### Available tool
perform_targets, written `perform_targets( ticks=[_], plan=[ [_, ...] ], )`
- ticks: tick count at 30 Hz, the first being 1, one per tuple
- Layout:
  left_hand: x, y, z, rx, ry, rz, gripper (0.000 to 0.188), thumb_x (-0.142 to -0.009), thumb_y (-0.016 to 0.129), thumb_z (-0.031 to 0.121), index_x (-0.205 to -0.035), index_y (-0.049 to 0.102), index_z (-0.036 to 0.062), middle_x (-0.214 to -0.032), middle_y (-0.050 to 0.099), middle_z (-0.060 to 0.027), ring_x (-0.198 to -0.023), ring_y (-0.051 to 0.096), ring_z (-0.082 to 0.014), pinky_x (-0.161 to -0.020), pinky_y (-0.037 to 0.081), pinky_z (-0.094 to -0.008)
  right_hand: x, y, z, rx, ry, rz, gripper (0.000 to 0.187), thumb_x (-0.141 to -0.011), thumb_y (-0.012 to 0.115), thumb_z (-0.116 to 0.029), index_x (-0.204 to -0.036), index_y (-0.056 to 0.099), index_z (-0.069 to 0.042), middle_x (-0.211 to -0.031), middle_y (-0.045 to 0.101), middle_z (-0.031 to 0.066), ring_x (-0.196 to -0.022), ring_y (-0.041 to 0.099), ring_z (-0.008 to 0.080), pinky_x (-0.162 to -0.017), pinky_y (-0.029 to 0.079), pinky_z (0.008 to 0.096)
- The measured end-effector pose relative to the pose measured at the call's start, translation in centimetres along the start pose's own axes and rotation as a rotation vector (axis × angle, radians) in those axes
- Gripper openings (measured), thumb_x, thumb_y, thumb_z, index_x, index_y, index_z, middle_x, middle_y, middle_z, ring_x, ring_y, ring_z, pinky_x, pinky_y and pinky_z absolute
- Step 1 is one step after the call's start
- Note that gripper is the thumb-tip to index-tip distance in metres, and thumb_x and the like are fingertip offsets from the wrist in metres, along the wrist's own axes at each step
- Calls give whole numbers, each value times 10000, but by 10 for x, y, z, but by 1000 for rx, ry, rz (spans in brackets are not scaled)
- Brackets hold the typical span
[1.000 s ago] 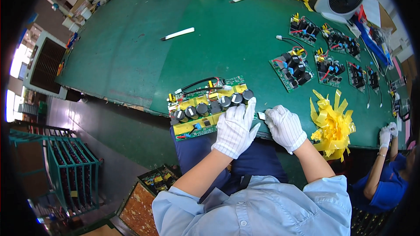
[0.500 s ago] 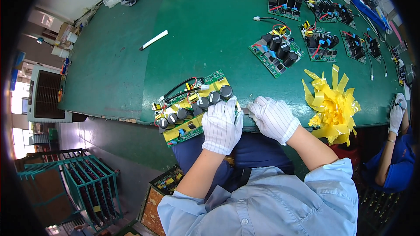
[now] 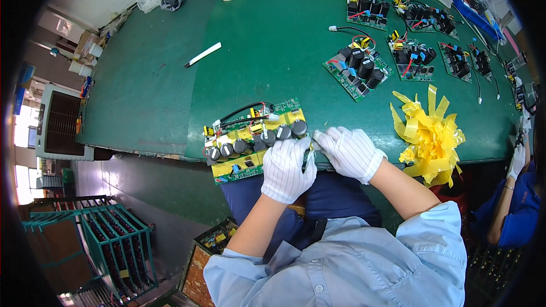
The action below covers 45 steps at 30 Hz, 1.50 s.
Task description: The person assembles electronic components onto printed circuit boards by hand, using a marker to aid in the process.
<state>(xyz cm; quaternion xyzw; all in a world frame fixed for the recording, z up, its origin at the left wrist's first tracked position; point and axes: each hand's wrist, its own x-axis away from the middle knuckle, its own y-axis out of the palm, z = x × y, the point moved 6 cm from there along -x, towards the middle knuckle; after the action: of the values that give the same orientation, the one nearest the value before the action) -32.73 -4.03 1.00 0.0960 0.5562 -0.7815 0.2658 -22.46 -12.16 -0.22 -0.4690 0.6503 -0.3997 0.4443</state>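
A long green circuit board with yellow tape and a row of black capacitors lies at the table's front edge, partly overhanging it. My left hand, in a white striped glove, is closed around the board's near right part. My right hand, gloved the same way, has its fingertips pinched together close to the board's right end. Whatever those fingertips hold is too small and hidden to make out. Black leads with white connectors lie across the top of the board.
A pile of yellow tape strips hangs over the table edge at right. Several finished-looking boards stand farther right. A white-handled blade tool lies on the green table. A co-worker's gloved hand is at far right.
The board has turned slightly, its left end now a little higher and its right end a little lower. My right hand's fingertips have shifted slightly left and up.
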Motion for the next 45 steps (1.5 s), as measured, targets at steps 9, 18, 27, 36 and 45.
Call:
perform_targets(
  ticks=[9, 18, 27, 36, 45],
  plan=[
    [5, -59, -20, 223, -1, 331, 310, -787, 508, -25, -1086, 588, -36, -1071, 624, -175, -1007, 578, -345, -893, 452, -408, 9, 2, -11, 26, -122, -96, 425, -784, 559, -145, -1196, 498, -60, -853, 537, 85, -763, 582, 237, -522, 454, 374],
    [-31, -26, -54, -339, -197, -51, 385, -913, 428, 290, -1160, 565, 28, -1140, 571, -136, -1141, 492, -281, -1031, 287, -440, -3, 3, -13, 96, -197, -261, 396, -793, 565, -168, -1186, 531, -135, -851, 529, 97, -762, 585, 248, -538, 465, 382],
    [-30, -30, -48, -350, -165, -167, 407, -937, 411, 325, -1232, 533, 71, -1237, 535, -198, -1164, 495, -311, -1021, 311, -446, -18, 2, -3, -96, -194, -417, 399, -824, 493, -128, -1218, 529, -172, -854, 523, 174, -708, 579, 338, -604, 473, 445],
    [-28, -27, -49, -307, -127, -243, 460, -943, 376, 343, -1308, 473, 82, -1284, 486, -257, -1181, 479, -358, -1033, 304, -456, -24, -13, -21, -118, -99, -377, 343, -843, 455, -116, -1163, 576, -133, -833, 538, 203, -681, 570, 348, -594, 464, 442],
    [-27, -34, -49, -301, -91, -210, 482, -915, 436, 357, -1306, 476, 78, -1271, 488, -277, -1123, 522, -381, -991, 359, -463, -37, -29, -38, 33, -61, -338, 372, -806, 493, -75, -1169, 553, -128, -797, 507, 177, -651, 559, 324, -536, 449, 433]
  ],
)
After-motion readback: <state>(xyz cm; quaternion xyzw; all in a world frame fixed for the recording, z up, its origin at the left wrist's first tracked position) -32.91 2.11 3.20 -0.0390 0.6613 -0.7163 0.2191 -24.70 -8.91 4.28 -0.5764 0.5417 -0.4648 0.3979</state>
